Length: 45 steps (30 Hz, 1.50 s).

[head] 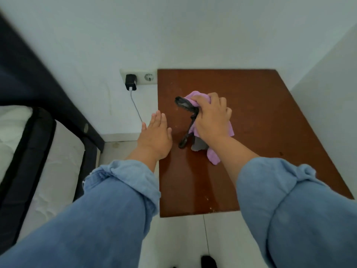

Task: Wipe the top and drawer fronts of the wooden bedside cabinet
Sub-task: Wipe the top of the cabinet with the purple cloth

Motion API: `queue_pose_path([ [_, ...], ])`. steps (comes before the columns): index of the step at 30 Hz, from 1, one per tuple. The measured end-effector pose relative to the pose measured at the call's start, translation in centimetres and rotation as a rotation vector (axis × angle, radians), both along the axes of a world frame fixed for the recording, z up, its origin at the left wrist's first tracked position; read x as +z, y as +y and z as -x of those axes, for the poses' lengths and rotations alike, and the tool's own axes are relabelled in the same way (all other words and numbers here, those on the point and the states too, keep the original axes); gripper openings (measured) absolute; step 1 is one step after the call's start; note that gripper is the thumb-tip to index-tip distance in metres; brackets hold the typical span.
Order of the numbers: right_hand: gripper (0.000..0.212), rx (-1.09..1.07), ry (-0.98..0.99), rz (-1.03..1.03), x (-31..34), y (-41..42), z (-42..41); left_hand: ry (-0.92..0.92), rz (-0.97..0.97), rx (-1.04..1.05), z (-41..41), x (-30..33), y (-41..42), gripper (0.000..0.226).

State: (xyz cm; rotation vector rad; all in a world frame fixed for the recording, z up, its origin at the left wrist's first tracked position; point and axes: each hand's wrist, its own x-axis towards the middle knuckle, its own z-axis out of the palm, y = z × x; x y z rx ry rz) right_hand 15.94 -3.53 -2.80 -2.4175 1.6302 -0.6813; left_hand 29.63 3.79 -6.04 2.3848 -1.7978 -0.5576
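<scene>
At the far left a dark bed frame [29, 89] with a pale mattress [11, 136] is cut off by the picture's edge. Right of it, a white wall socket [139, 76] carries a black charger [131, 82]; its grey cable [136, 107] drops behind the left hand [154, 136], which hovers flat with fingers straight, holding nothing, at the left edge of the wooden bedside cabinet [270, 132]. Only the cabinet's glossy reddish-brown top shows, speckled with pale marks near its front; the drawer fronts are hidden. The right hand [210, 117] curls its grip round a purple cloth [213, 155] and black glasses [186, 120] over the top's middle. The lenses are partly covered. No writing is legible anywhere.
</scene>
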Motion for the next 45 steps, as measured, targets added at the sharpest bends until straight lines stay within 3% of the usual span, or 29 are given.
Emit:
queue_pose_path([
  [5,0.044,0.035,0.071,-0.035,-1.1,-6.6,-4.4,0.153,-0.004,0.149,-1.7,-1.7,-3.5,0.056],
  [10,0.051,0.055,0.084,-0.056,-3.4,-12.4,-8.8,0.333,0.122,0.279,-2.4,-3.4,-7.6,0.054],
  [17,0.049,0.091,0.065,-0.097,-5.0,-18.8,-13.4,0.186,0.253,0.285,-2.1,-6.1,-7.1,0.058],
  [21,0.066,0.191,0.281,-0.165,-6.6,-19.8,-14.6,0.178,0.276,0.282,-1.9,-6.4,-7.3,0.058],
  [24,0.066,0.193,0.278,-0.075,-7.2,-19.9,-14.9,0.171,0.251,0.271,-2.3,-6.5,-7.3,0.058],
  [37,0.049,0.253,0.232,-0.066,-7.9,-10.0,-9.8,0.159,0.079,0.288,-2.9,-5.0,-7.1,0.067],
  [45,0.041,0.191,0.219,-0.079,-7.7,-0.5,-5.4,0.214,0.057,0.338,1.3,-3.6,0.7,0.067],
])
